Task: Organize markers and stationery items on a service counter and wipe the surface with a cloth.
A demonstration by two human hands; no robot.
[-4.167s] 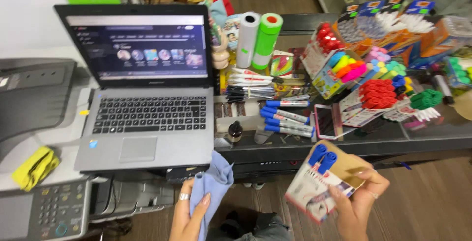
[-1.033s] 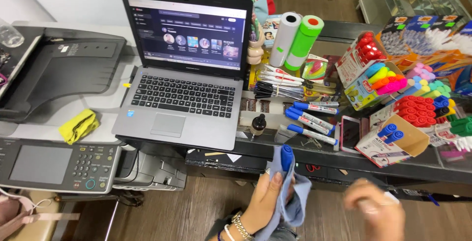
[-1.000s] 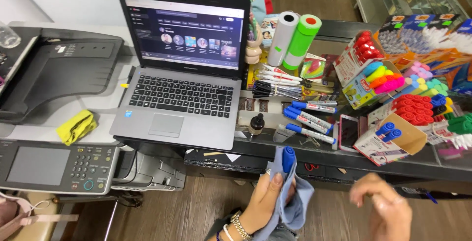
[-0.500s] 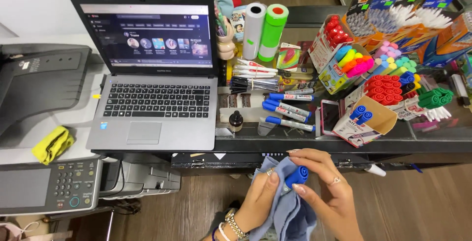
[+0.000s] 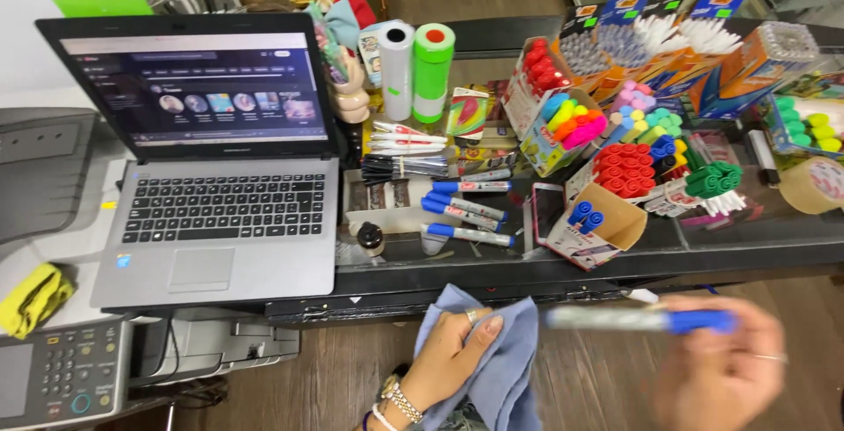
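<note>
Marker (image 5: 637, 319): blue-capped, pale barrel, held level in the near right of the scene, in front of the bench (image 5: 756, 242) edge and above the wooden floor (image 5: 607, 378). It is motion-blurred.

Far left: a yellow cloth (image 5: 33, 297) lies on a grey printer (image 5: 53, 369), whose keypad sits at the near edge. An open laptop (image 5: 220, 211) stands to its right, screen lit.

Centre: white and green paper rolls (image 5: 418, 66) stand upright behind the laptop's right edge. Several blue-capped markers (image 5: 466, 213) lie on the bench, near a small dark-capped bottle (image 5: 371, 239).

Near centre: the left hand (image 5: 453, 356) grips a blue cloth (image 5: 501, 369). Its fingers are curled over the fabric, thumb on top; a ring and a wristwatch are visible.

Right of centre: an open cardboard box (image 5: 598, 229) holds two blue markers, with a phone (image 5: 545, 211) just beside it. Boxes of red, green and mixed-colour markers (image 5: 633, 145) crowd the far right of the bench, and a tape roll (image 5: 813, 185) sits at the right edge.

Near right: the right hand (image 5: 725, 369) holds the marker at its capped end. Blur hides the exact finger positions.
</note>
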